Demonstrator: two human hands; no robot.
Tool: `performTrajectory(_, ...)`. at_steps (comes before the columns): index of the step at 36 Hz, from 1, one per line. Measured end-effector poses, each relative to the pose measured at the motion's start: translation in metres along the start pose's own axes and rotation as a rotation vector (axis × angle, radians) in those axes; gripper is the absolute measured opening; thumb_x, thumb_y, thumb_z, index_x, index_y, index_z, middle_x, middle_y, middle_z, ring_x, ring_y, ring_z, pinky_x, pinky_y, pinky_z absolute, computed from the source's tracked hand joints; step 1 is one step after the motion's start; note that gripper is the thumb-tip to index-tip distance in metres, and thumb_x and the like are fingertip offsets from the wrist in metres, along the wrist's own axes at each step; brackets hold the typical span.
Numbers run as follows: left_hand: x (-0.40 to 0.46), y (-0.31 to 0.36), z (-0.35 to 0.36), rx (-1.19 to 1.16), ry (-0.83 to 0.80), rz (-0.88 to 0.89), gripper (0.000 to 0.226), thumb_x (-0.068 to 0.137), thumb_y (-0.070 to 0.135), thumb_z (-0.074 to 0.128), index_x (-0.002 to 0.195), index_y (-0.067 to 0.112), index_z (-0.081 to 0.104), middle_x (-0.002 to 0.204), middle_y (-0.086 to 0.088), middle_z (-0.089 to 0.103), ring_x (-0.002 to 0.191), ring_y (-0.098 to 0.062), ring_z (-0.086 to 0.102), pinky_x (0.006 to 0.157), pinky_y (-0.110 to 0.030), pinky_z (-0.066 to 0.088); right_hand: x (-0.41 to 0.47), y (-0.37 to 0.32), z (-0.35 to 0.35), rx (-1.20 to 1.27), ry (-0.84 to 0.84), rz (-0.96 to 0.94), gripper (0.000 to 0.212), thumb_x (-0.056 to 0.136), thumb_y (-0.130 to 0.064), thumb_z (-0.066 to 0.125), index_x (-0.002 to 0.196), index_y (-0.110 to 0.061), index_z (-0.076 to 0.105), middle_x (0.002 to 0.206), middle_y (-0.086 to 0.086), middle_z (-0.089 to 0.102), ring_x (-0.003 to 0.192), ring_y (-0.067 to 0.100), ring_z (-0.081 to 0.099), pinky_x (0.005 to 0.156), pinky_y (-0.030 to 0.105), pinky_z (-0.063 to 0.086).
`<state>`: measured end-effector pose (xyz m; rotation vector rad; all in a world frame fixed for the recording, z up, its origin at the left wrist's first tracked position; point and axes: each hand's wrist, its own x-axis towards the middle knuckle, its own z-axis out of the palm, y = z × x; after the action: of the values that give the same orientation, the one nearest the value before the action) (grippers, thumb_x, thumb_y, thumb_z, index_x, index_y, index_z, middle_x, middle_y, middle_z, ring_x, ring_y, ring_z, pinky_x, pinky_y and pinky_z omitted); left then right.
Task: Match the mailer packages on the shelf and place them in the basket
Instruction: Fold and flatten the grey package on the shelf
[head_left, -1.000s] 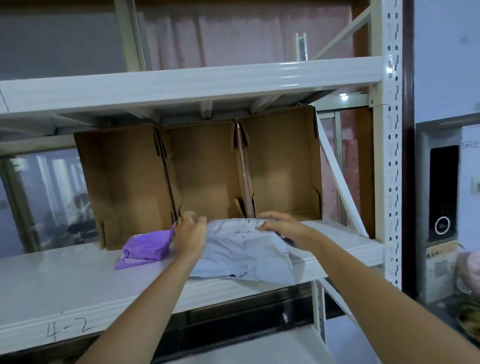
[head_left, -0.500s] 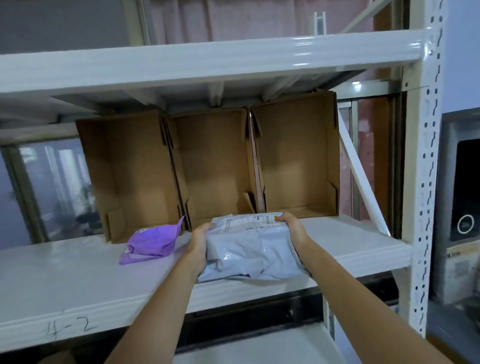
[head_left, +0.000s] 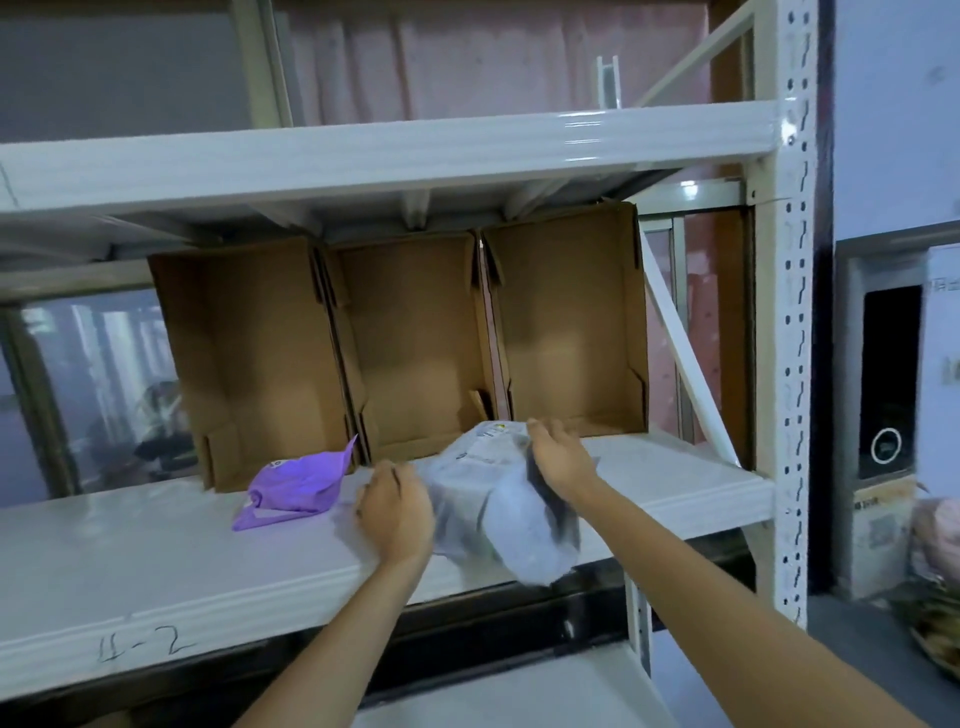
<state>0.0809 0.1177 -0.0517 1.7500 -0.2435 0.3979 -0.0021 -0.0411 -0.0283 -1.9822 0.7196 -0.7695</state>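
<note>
A grey mailer package (head_left: 493, 499) is at the front edge of the white shelf (head_left: 156, 561), tilted, its lower corner hanging past the edge; it is motion-blurred. My right hand (head_left: 561, 457) grips its right side near the top. My left hand (head_left: 397, 512) holds its left edge with fingers curled. A purple mailer package (head_left: 296, 486) lies flat on the shelf just left of my left hand, untouched. No basket is in view.
Three open cardboard boxes (head_left: 415, 338) stand on their sides at the back of the shelf. An upper shelf beam (head_left: 389, 156) runs overhead. A perforated white upright (head_left: 792, 364) bounds the right side. Items lie on the floor at far right (head_left: 935, 597).
The grey mailer has been pulled forward and tipped, its lower corner now past the shelf edge. My right hand moved onto its right side. The purple mailer has not moved.
</note>
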Motion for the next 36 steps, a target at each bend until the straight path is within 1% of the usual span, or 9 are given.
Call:
performTrajectory(7, 0.029, 0.031, -0.007, 0.013, -0.059, 0.11, 0.029, 0.071, 0.04, 0.034, 0.069, 0.014, 0.046, 0.088, -0.011, 0.06, 0.096, -0.026, 0.047, 0.088, -0.038, 0.042, 0.004, -0.012, 0.029, 0.141, -0.197, -0.034, 0.049, 0.105, -0.042, 0.022, 0.149, -0.023, 0.033, 0.155, 0.002, 0.033, 0.144, 0.02, 0.026, 0.112, 0.027, 0.009)
performTrajectory(12, 0.047, 0.042, -0.002, -0.154, -0.576, -0.173, 0.028, 0.084, 0.024, 0.055, 0.058, 0.013, 0.055, 0.053, 0.003, 0.056, 0.061, -0.019, 0.053, 0.055, -0.025, 0.038, 0.019, -0.011, 0.051, 0.378, -0.26, 0.004, 0.051, 0.099, -0.041, 0.039, 0.148, -0.031, 0.03, 0.149, -0.006, 0.036, 0.138, 0.016, 0.033, 0.114, 0.03, 0.014)
performTrajectory(14, 0.052, 0.034, 0.002, -0.306, -0.696, -0.331, 0.032, 0.092, 0.019, 0.05, 0.066, 0.009, 0.067, 0.058, -0.003, 0.067, 0.06, -0.018, 0.064, 0.062, -0.023, 0.048, 0.049, 0.011, 0.072, 0.491, -0.259, 0.016, 0.064, 0.083, -0.056, 0.048, 0.144, -0.041, 0.033, 0.152, -0.006, 0.037, 0.136, 0.017, 0.038, 0.118, 0.034, 0.018)
performTrajectory(18, 0.056, 0.014, 0.01, -0.498, -0.691, -0.452, 0.023, 0.094, 0.015, 0.046, 0.081, 0.008, 0.064, 0.063, -0.007, 0.071, 0.056, -0.019, 0.068, 0.066, -0.03, 0.046, 0.062, 0.012, 0.082, 0.696, -0.275, 0.121, 0.056, 0.084, -0.047, 0.051, 0.131, -0.016, 0.053, 0.128, 0.008, 0.059, 0.115, 0.025, 0.057, 0.097, 0.037, 0.047)
performTrajectory(21, 0.05, 0.004, 0.017, -0.553, -0.733, -0.502, 0.025, 0.093, 0.021, 0.048, 0.085, 0.003, 0.065, 0.063, -0.011, 0.071, 0.05, -0.022, 0.068, 0.063, -0.031, 0.044, 0.067, 0.011, 0.083, 0.793, -0.295, 0.143, 0.063, 0.073, -0.043, 0.058, 0.118, 0.001, 0.059, 0.11, 0.019, 0.065, 0.1, 0.031, 0.063, 0.092, 0.041, 0.048)
performTrajectory(27, 0.058, -0.005, 0.025, -0.587, -0.735, -0.545, 0.023, 0.09, 0.025, 0.051, 0.084, 0.007, 0.065, 0.063, -0.009, 0.07, 0.061, -0.024, 0.066, 0.063, -0.03, 0.045, 0.098, 0.03, 0.097, 0.795, -0.328, 0.18, 0.067, 0.059, -0.055, 0.063, 0.108, -0.01, 0.069, 0.115, 0.02, 0.067, 0.104, 0.033, 0.065, 0.102, 0.048, 0.045)
performTrajectory(30, 0.061, -0.008, 0.028, -0.557, -0.726, -0.548, 0.025, 0.09, 0.027, 0.054, 0.08, 0.007, 0.065, 0.06, -0.009, 0.069, 0.068, -0.026, 0.061, 0.063, -0.03, 0.045, 0.085, 0.021, 0.083, 0.767, -0.358, 0.229, 0.035, 0.075, -0.047, 0.055, 0.075, -0.017, 0.072, 0.083, 0.011, 0.068, 0.075, 0.022, 0.064, 0.079, 0.034, 0.05)
performTrajectory(32, 0.062, -0.008, 0.03, -0.534, -0.728, -0.551, 0.025, 0.089, 0.028, 0.055, 0.08, 0.007, 0.065, 0.061, -0.009, 0.07, 0.07, -0.027, 0.061, 0.064, -0.03, 0.045, 0.084, 0.017, 0.078, 0.758, -0.385, 0.248, 0.048, 0.091, -0.031, 0.042, 0.049, -0.021, 0.063, 0.062, 0.002, 0.058, 0.054, 0.013, 0.056, 0.064, 0.029, 0.042)
performTrajectory(36, 0.062, -0.008, 0.03, -0.507, -0.734, -0.569, 0.028, 0.087, 0.033, 0.054, 0.087, 0.008, 0.068, 0.067, -0.01, 0.071, 0.074, -0.027, 0.062, 0.067, -0.03, 0.046, 0.087, 0.014, 0.074, 0.744, -0.41, 0.257, 0.037, 0.091, -0.029, 0.042, 0.063, -0.015, 0.061, 0.062, 0.004, 0.062, 0.057, 0.017, 0.059, 0.066, 0.031, 0.045)
